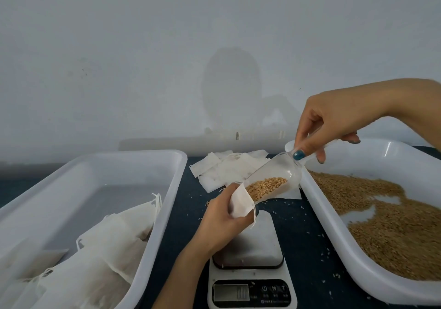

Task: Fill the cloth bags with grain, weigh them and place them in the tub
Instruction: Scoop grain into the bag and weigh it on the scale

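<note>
My left hand grips a small white cloth bag above the kitchen scale, its mouth turned up to the right. My right hand pinches the handle of a clear plastic scoop, tilted down with its tip inside the bag's mouth. Brown grain lies in the scoop's lower end. The white tub on the left holds several filled cloth bags. Loose grain covers the white tray on the right.
A pile of empty cloth bags lies on the dark table behind the scale, near the wall. Stray grains dot the table around the scale. The scale's display faces me at the front edge.
</note>
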### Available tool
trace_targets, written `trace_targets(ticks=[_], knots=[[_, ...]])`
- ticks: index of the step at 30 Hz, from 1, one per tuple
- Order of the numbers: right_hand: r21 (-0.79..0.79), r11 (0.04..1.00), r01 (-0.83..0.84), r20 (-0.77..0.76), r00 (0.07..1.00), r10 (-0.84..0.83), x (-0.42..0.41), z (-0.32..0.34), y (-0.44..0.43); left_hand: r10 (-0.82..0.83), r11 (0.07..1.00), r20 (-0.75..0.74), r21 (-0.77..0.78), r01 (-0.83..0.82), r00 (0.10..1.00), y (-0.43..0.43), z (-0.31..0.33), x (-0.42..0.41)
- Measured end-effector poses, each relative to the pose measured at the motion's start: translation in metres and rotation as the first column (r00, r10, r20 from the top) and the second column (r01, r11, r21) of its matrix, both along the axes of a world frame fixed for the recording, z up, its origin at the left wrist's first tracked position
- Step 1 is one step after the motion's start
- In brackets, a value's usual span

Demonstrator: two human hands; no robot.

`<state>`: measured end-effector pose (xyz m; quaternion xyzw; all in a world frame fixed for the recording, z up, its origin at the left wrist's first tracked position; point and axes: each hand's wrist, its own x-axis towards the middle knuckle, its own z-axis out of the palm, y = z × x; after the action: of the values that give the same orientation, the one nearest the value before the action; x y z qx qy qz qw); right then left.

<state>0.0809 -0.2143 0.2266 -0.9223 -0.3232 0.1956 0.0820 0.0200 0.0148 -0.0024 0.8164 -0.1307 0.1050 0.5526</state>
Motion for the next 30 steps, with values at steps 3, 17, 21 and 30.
trace_targets(ticks=[3, 17, 21, 30], knots=[[-0.017, 1.000, 0.002, 0.031, 1.000, -0.002, -0.001, 0.001, 0.002, -0.005, 1.000, -0.006, -0.022, 0.005, 1.000, -0.001, 0.001, -0.001], [0.064, 0.998, 0.015, 0.030, 0.999, -0.017, 0.001, -0.015, 0.003, 0.003, 0.996, -0.017, -0.088, -0.005, 1.000, 0.005, 0.003, -0.003], [0.140, 0.990, 0.022, 0.018, 1.000, -0.025, 0.001, -0.021, -0.003, 0.000, 0.990, -0.035, -0.141, -0.005, 0.999, 0.006, 0.007, -0.004], [0.354, 0.932, 0.082, -0.074, 0.995, -0.060, -0.002, -0.060, -0.022, 0.032, 0.979, -0.085, -0.200, -0.049, 0.996, 0.011, 0.008, -0.004]])
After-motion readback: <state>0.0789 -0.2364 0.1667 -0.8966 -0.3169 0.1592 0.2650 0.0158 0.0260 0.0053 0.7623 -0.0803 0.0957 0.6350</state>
